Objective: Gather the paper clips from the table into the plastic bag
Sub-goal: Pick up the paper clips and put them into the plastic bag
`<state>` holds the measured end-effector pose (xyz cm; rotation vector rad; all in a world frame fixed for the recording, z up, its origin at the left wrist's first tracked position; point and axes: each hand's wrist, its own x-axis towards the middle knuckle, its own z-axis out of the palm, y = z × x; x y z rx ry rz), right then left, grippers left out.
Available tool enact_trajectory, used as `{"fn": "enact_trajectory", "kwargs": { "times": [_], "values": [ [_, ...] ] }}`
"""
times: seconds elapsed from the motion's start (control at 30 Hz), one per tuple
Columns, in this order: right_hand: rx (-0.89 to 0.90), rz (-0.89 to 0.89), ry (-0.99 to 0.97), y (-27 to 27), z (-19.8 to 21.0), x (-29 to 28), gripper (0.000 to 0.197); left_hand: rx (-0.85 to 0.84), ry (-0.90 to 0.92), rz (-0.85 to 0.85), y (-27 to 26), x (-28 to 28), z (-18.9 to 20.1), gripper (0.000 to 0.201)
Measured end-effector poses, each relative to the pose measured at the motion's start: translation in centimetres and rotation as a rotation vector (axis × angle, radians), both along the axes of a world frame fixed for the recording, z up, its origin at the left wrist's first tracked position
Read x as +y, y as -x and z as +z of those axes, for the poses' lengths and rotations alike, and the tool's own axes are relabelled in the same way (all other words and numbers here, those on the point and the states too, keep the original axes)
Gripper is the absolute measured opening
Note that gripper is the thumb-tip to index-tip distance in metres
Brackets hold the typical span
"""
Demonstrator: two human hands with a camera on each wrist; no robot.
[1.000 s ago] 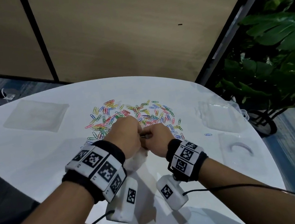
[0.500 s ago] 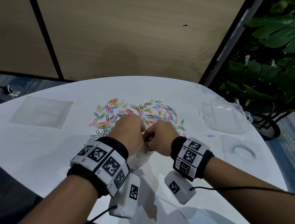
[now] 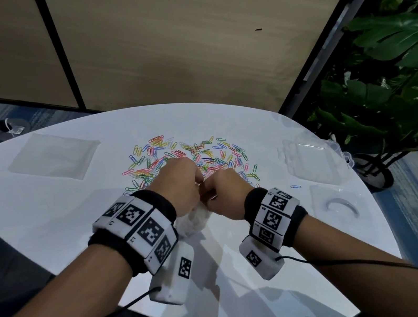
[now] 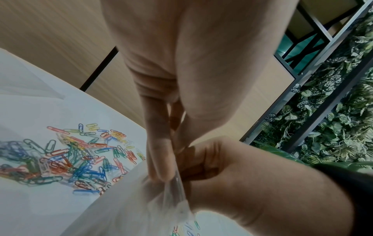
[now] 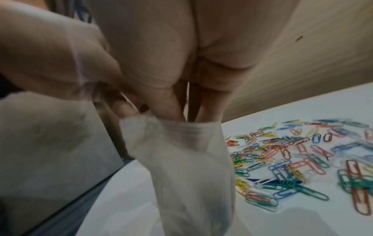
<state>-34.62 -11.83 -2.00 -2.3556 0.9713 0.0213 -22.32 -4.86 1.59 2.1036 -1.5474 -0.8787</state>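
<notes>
A heap of coloured paper clips (image 3: 182,157) lies mid-table on the white table (image 3: 45,213). Just in front of it, a small clear plastic bag (image 3: 193,221) hangs between both hands. My left hand (image 3: 193,186) pinches the bag's rim; in the left wrist view its fingers (image 4: 161,169) close on the plastic (image 4: 131,207). My right hand (image 3: 213,190) grips the opposite side, fingertips (image 5: 173,110) at the bag's mouth (image 5: 191,167). A few clips (image 4: 187,228) show through the bag's bottom. More clips (image 5: 292,159) lie close to the right of the bag.
A flat spare plastic bag (image 3: 56,159) lies at the back left. A clear plastic box (image 3: 310,160) and a clear lid (image 3: 339,202) sit at the right edge, with a lone blue clip (image 3: 295,186) near them. A large plant (image 3: 395,71) stands beyond.
Both hands have stayed together on the bag's top edge, with only small shifts. The clip heap has not moved.
</notes>
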Motion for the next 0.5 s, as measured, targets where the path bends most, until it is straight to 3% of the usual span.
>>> {"fn": "enact_trajectory", "kwargs": {
  "times": [0.1,0.2,0.23,0.3,0.37,0.43,0.5],
  "values": [
    [-0.133,-0.018,-0.189,0.5,0.3,-0.5,0.017,-0.019,0.010,-0.002,-0.2,-0.1,0.1,0.026],
    [-0.419,-0.214,-0.726,1.6,0.3,-1.9,0.020,-0.039,0.016,0.029,-0.8,-0.1,-0.1,0.026],
    [-0.493,-0.326,-0.813,2.2,-0.1,-2.9,0.021,-0.045,0.011,0.040,-0.9,0.0,-0.2,0.030],
    [-0.524,-0.512,-0.750,4.1,-1.7,-5.8,0.023,-0.063,-0.007,0.058,-1.4,0.1,-0.3,0.036],
    [-0.256,-0.582,-0.379,6.7,-4.2,-9.1,0.022,-0.077,-0.010,0.068,-1.9,0.4,-0.4,0.034],
    [0.224,-0.544,-0.022,9.6,-6.8,-11.4,0.031,-0.094,-0.006,0.079,-2.4,0.7,-0.6,0.032],
    [0.489,-0.546,0.044,11.7,-9.1,-12.3,0.052,-0.093,-0.014,0.084,-3.0,1.0,-0.6,0.027]
  ]
}}
